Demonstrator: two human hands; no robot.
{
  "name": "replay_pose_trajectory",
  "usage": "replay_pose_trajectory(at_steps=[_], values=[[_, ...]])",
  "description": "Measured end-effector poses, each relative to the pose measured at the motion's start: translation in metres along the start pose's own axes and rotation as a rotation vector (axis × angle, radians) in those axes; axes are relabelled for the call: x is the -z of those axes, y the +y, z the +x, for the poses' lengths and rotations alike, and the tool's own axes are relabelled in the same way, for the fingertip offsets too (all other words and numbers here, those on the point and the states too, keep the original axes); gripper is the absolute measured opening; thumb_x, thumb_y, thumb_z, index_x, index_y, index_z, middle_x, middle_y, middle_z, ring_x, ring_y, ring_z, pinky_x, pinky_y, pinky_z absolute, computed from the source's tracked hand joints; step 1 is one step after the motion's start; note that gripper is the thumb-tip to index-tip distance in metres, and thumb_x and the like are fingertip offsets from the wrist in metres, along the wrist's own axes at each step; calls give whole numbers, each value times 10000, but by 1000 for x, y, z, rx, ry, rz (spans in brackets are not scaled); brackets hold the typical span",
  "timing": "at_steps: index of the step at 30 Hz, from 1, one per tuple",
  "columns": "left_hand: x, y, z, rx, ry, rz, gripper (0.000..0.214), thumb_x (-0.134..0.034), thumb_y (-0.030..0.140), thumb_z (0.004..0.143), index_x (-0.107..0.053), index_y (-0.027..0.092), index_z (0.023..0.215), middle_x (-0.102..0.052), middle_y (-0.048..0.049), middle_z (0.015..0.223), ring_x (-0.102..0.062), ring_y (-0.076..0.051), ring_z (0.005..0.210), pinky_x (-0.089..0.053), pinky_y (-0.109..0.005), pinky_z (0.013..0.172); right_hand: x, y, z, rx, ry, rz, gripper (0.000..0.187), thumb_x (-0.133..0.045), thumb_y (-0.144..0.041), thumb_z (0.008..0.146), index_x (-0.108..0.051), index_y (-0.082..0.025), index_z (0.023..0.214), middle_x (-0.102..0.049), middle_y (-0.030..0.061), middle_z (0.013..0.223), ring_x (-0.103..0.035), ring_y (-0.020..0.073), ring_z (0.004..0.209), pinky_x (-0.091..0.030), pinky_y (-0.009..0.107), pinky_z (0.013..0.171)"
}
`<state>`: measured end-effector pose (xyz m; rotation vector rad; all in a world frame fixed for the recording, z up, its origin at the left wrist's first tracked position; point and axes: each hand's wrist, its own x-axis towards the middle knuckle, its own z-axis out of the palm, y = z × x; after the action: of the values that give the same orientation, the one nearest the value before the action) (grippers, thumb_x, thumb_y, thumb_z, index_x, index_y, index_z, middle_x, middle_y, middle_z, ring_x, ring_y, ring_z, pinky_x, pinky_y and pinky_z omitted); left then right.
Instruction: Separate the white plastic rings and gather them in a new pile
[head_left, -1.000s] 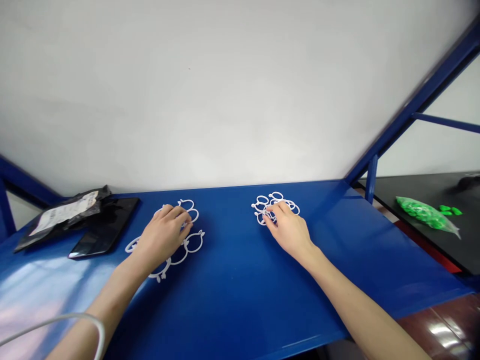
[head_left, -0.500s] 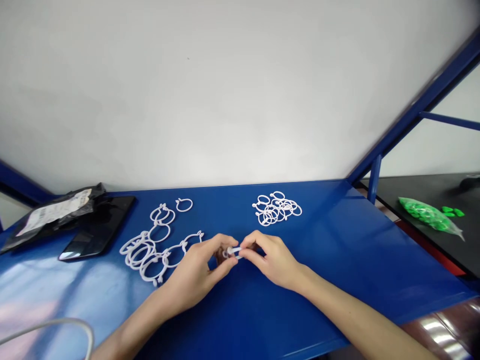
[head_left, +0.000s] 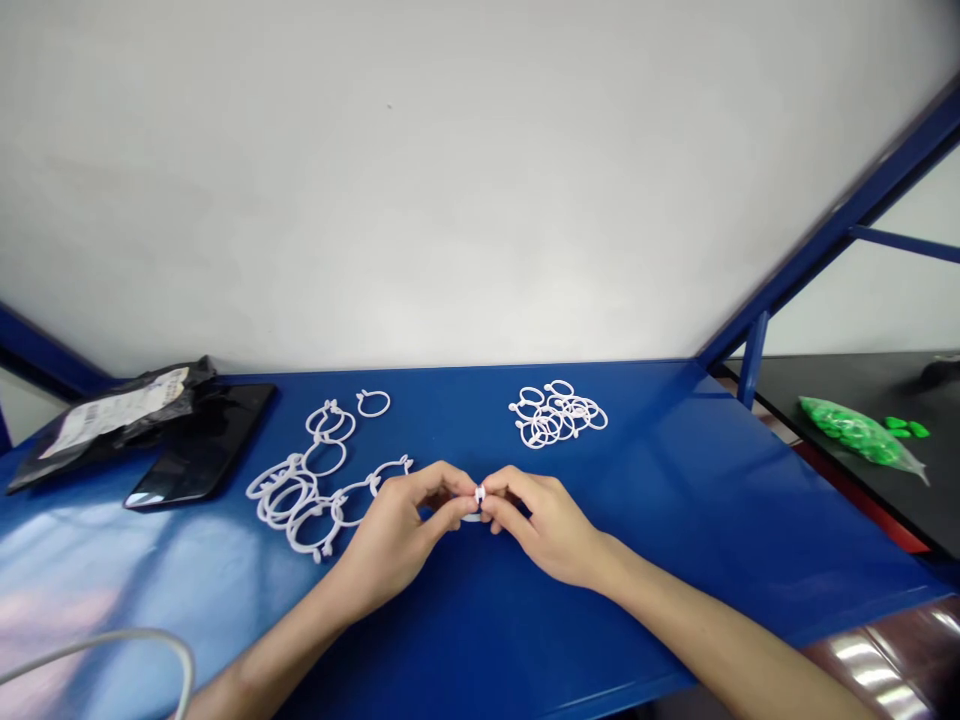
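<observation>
Both hands meet over the middle of the blue metal table (head_left: 675,520). The left hand (head_left: 394,535) and the right hand (head_left: 544,520) each pinch the same small white plastic ring (head_left: 478,497) between thumb and fingertips, so each grip is clenched on it from its own side. The ring sits just above the table, mostly hidden by the fingers.

Left of the hands lies a loose spread of larger white plastic rings (head_left: 315,480), some overlapping. Farther off to the right sits a tight heap of smaller white rings (head_left: 559,415), well apart from the hands.

At the far left a flat black phone (head_left: 202,445) lies beside a crumpled black bag with a white label (head_left: 112,415). A clear bag of green pieces (head_left: 855,425) rests on the black table (head_left: 847,385) at the right.
</observation>
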<state>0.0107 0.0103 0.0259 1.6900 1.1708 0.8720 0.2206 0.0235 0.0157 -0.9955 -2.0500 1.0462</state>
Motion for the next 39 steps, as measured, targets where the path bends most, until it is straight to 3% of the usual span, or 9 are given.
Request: replay_pose_trajectory(at_steps=[6,15,21,27,32,35,37,39], values=[[-5,-5,-2,-34,17,94,199,-645,375,930,-743,221,850,-765,4,779,-692,-161,701,-507,-245,642,5,0,-1,93,-58,-173,180,-492,-258,1059,-660,-224,1003,-716,-9,877,-666,124,732,-494,245,697],[-2,-3,-4,-93,31,150,164,-676,362,928,-772,247,861,-779,26,785,-708,-146,688,-513,-217,623,8,-2,-2,113,-75,-162,188,-501,-247,1057,-675,-227,986,-722,-18,863,-659,115,701,-492,228,681],[-8,-11,-7,-318,74,225,122,-648,223,953,-706,211,847,-749,25,784,-689,-110,663,-516,-190,637,8,2,-4,191,-105,-262,221,-467,-267,1074,-646,-201,961,-719,5,874,-655,120,710,-468,221,644],[-10,-24,-9,-526,22,410,113,-579,169,992,-655,200,915,-699,10,785,-654,-111,663,-499,-201,629,7,11,-4,347,-165,-518,232,-477,-208,1055,-642,-199,892,-739,9,815,-675,148,690,-470,263,683],[-1,-20,-2,-604,52,594,126,-551,208,1013,-661,201,951,-723,-17,842,-663,-151,725,-504,-263,687,2,13,1,253,-96,-453,176,-521,-245,1055,-660,-209,954,-773,-1,893,-722,145,760,-494,247,706],[21,-23,6,-526,97,776,184,-540,275,1017,-688,214,1107,-754,-58,1019,-680,-223,914,-514,-360,833,8,16,6,221,21,-453,135,-566,-288,1042,-677,-224,999,-781,-1,958,-736,146,830,-515,245,762],[39,-32,11,-381,161,888,273,-524,302,1003,-680,200,1202,-745,-90,1106,-662,-276,1025,-506,-421,903,19,21,10,189,150,-546,135,-585,-298,1031,-682,-220,980,-772,13,963,-732,156,852,-522,254,767],[55,-42,15,-235,150,993,291,-541,324,966,-701,189,1168,-736,-103,1125,-648,-316,1055,-495,-463,915,34,26,14,101,251,-683,122,-589,-276,1023,-682,-213,974,-756,30,982,-723,169,860,-526,260,724]])
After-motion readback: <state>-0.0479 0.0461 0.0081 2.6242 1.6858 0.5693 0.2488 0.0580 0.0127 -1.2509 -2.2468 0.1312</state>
